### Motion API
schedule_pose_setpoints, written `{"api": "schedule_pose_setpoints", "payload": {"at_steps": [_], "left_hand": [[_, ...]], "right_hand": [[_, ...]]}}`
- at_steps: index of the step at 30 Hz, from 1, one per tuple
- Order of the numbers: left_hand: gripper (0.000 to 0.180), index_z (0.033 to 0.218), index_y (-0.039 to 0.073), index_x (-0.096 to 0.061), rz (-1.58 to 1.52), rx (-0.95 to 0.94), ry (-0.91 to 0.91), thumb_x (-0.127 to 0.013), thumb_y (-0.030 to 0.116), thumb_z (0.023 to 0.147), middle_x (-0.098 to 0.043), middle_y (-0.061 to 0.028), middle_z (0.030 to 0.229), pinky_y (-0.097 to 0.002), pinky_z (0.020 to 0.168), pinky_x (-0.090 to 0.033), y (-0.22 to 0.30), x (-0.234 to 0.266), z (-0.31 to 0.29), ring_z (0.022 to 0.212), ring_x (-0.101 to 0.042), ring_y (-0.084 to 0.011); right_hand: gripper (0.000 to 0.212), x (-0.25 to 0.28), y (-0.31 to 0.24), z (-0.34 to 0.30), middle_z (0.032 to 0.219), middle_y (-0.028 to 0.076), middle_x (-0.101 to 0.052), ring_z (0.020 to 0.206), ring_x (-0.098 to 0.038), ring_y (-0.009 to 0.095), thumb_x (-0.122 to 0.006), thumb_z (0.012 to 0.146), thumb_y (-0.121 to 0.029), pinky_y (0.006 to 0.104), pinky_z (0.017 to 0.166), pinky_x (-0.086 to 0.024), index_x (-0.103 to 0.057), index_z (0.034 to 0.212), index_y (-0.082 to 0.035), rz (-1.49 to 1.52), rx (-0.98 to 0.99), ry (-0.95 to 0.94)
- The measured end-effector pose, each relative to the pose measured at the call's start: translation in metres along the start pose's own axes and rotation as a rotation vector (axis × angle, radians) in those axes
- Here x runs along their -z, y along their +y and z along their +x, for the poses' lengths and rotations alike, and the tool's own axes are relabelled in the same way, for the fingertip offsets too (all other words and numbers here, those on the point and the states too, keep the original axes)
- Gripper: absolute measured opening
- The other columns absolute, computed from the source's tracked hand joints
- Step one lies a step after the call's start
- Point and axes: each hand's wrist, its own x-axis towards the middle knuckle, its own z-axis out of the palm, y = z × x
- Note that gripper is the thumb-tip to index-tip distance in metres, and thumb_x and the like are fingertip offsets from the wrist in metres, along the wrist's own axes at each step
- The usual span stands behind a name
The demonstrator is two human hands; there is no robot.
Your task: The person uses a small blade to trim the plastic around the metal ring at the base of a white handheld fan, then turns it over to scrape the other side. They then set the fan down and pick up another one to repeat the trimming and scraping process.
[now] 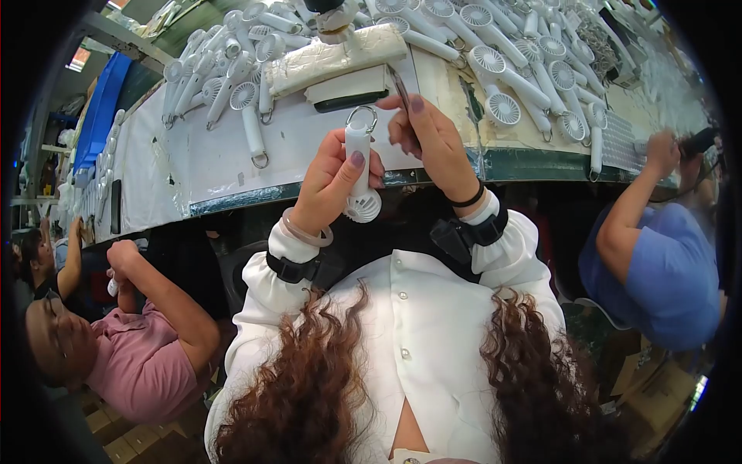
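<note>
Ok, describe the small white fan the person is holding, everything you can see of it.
The handheld fan looks like white plastic: a straight handle with a round, ribbed fan head at its lower end and a metal ring at the top. It is held roughly upright, head pointing down toward the person, in front of the table edge. The left hand wraps around the handle, thumb across its front. The right hand is beside it, holding a thin dark tool near the ring; whether the tool touches it is unclear.

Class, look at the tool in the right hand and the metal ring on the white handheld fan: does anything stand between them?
Nothing visible does. The left hand holds the white fan upright, its ring exposed; the thin tool in the right hand sits just right of it, open gap between.
</note>
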Motion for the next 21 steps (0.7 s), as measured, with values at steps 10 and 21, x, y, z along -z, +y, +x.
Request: {"api": "schedule_pose_setpoints", "payload": {"at_steps": [10,21], "left_hand": [[0.029,0.128,0.003,-0.042,0.043,-0.018,0.039,-0.040,0.026,0.110,-0.059,-0.0087,0.098,-0.0288,0.081,-0.050,0.000,0.007,0.000,0.083,-0.058,-0.0133],[0.030,0.126,0.001,-0.043,0.174,-0.054,0.143,-0.040,0.026,0.109,-0.059,-0.0075,0.103,-0.0284,0.081,-0.049,0.009,-0.003,-0.002,0.085,-0.055,-0.0126]], "right_hand": [[0.021,0.013,0.006,-0.025,0.074,0.011,-0.062,0.065,-0.059,0.019,-0.054,0.103,-0.018,0.0310,0.060,-0.047,-0.065,0.108,0.000,-0.708,0.387,0.028],[0.011,0.004,-0.016,-0.031,0.078,0.013,-0.066,0.067,-0.064,0.032,-0.065,0.093,-0.015,0.0378,0.059,-0.050,-0.067,0.098,-0.005,-1.029,0.519,0.022]]}}
